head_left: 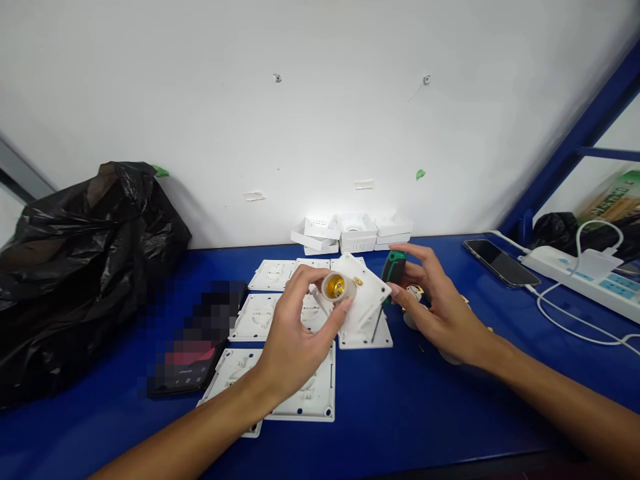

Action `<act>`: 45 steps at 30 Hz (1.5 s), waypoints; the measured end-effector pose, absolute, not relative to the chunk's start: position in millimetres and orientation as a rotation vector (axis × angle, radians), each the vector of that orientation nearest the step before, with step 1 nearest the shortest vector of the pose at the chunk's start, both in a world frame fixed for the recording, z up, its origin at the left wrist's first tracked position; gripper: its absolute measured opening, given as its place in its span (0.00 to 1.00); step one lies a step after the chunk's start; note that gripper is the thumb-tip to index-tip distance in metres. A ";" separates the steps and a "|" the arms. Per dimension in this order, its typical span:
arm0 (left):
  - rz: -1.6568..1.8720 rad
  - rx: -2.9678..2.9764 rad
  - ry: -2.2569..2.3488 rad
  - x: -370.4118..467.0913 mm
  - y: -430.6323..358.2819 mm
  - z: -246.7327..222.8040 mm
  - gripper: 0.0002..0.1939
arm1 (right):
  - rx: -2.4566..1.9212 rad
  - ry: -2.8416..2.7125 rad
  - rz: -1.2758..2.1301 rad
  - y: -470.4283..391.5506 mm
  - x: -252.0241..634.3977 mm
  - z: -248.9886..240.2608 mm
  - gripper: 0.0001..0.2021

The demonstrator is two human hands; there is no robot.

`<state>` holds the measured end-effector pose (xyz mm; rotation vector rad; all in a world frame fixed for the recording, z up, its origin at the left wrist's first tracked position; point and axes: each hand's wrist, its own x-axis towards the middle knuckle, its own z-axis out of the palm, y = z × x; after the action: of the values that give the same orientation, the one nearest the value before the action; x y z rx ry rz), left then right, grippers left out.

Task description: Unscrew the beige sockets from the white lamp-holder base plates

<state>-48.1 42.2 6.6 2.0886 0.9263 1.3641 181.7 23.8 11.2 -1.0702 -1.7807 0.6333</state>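
Observation:
My left hand (295,330) is closed, thumb and fingers around a white bulb socket (337,288) with a brass-coloured inside. A tilted white square plate (367,297) with corner holes sits right against the socket; whether the two are joined I cannot tell. In my right hand (445,310) is a screwdriver (395,267) with a green and black handle, its dark shaft slanting down in front of the plates. The right thumb is close to the plate's corner. Partly hidden behind that hand lie some white and brass socket parts (414,293).
Several white square plates (255,317) lie in rows on the blue table (400,413). White boxes (356,231) are stacked against the wall. At left are a black plastic bag (95,267) and a dark tablet (195,367); at right, a phone (501,262) and power strip (590,277) with cables.

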 end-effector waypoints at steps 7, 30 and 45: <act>1.215 2.048 1.095 -46.6 49.5 2.1 0.09 | -1.091 -1.846 0.866 22.8 183.2 14.5 0.22; 0.458 2.400 1.030 -21.5 73.0 6.8 0.10 | -0.910 -1.679 0.917 36.6 192.5 20.3 0.22; 0.195 2.431 0.566 -48.3 53.2 21.4 0.19 | -0.907 -1.909 0.361 41.3 210.8 21.5 0.22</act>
<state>-48.3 53.2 21.4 2.4311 0.5662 0.1954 210.8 41.3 21.5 -0.9067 -1.9087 0.3608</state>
